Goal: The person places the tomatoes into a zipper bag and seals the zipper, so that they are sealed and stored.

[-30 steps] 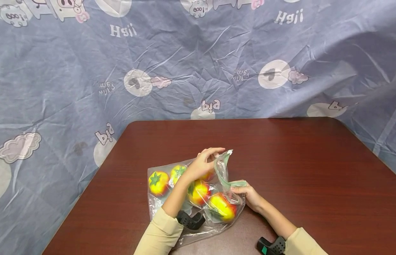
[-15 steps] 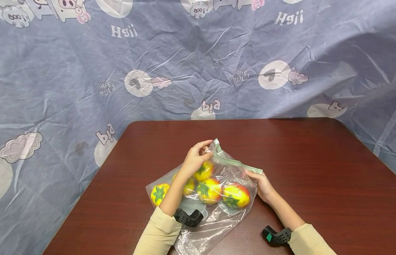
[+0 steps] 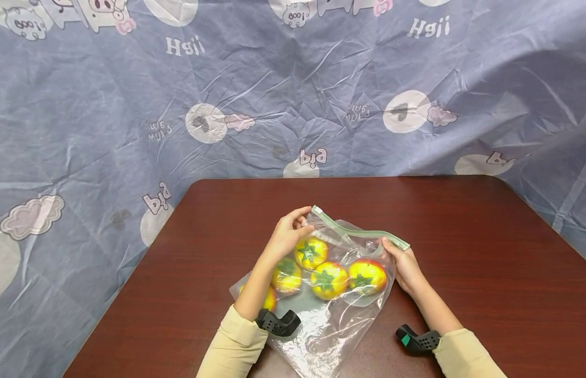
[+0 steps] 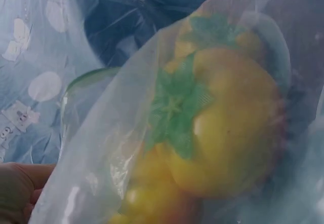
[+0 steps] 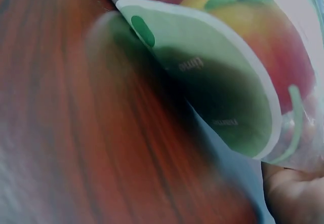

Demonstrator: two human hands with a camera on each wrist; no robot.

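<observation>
A clear zip bag point(image 3: 316, 336) with a green zip strip point(image 3: 361, 232) hangs between both hands, its lower corner toward the person. Inside lie several yellow-red tomato-like fruits point(image 3: 329, 280) with green star-shaped leaf tops; in the left wrist view one fruit point(image 4: 233, 122) shows large through the plastic. My left hand point(image 3: 288, 233) pinches the bag near the strip's left end, beside a white slider point(image 3: 317, 210). At the strip's right end, my right hand point(image 3: 406, 265) grips the bag's edge. A green printed label point(image 5: 212, 82) shows in the right wrist view. Whether the strip is fully pressed together, I cannot tell.
A dark red-brown wooden table point(image 3: 462, 226) lies under the bag. Behind it hangs a wrinkled blue-grey cloth point(image 3: 274, 79) with cartoon prints. Black wrist devices point(image 3: 278, 323) sit on both forearms.
My right hand has moved right and up, drawing the zip strip out straighter. My left hand has shifted slightly left and up. The fruits have slid about and the bag has turned.
</observation>
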